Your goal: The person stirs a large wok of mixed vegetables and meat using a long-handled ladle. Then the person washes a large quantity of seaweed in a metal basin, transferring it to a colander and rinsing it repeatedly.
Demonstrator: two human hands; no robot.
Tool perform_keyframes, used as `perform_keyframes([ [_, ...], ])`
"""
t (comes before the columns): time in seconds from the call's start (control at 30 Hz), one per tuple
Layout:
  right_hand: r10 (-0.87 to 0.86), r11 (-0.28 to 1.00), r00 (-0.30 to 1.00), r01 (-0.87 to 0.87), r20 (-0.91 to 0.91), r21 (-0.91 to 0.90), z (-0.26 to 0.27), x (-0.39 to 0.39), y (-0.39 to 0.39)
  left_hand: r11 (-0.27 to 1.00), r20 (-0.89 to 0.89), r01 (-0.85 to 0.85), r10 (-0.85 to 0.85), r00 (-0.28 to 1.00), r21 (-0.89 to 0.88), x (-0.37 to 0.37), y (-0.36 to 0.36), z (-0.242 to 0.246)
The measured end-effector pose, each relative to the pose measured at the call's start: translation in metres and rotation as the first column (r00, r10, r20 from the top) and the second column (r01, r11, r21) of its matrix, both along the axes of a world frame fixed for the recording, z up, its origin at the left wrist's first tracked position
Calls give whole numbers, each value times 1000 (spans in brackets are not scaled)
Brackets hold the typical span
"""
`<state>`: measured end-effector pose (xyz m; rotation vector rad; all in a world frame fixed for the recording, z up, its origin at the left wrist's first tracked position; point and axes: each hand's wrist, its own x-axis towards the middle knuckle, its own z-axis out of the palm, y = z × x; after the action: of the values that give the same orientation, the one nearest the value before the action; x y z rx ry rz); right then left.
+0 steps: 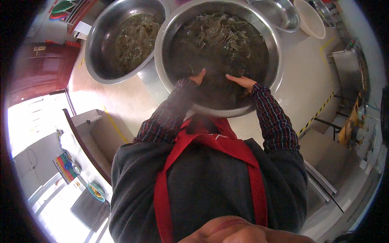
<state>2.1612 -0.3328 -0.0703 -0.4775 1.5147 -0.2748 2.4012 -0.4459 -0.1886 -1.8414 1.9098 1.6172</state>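
A large round stainless steel basin (275, 39) stands before me, holding dark murky water with brownish-green leafy strips (223, 32), perhaps seaweed, gathered at its far side. Near the basin's left inner side, my left hand (199, 76) dips into the water, thumb raised and the other fingers hidden. My right hand (243, 81) is at the right, partly under the surface, its thumb pointing inward. Whether either hand grips anything below the water cannot be seen. To the left, a second steel basin (98, 51) holds more of the same wet strips (136, 42).
At the upper right stand another steel basin (293, 18) and a white plastic tub (317, 22). A metal-topped stand (152, 80) lies under the basins. A counter with a brown edge (88, 148) is at left, with a blue-rimmed bowl (101, 197) beyond. Yellow tape (115, 124) marks the floor.
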Motion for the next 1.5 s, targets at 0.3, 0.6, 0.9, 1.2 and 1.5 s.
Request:
perform_keyframes([
  [0.3, -226, 968, 919, 248, 323, -27, -68, 29, -44, 988, -139, 61, -40, 989, 145, -14, -27, -50],
  [0.6, -304, 925, 916, 350, 262, -148, -44, 44, -84, 977, -155, -83, 115, 981, 198, -47, -44, 37],
  [0.9, -363, 791, 873, 473, 325, -387, 19, 62, -96, 953, -401, -304, 274, 874, -12, -63, -41, 47],
  [1.2, -499, 567, 774, 631, 390, -529, 60, 56, -97, 938, -807, -299, 310, 503, 173, -85, -33, 123],
  [1.5, -641, 586, 754, 602, 144, -542, 32, 39, -99, 977, -481, -214, 189, 856, 2, -80, -15, 205],
])
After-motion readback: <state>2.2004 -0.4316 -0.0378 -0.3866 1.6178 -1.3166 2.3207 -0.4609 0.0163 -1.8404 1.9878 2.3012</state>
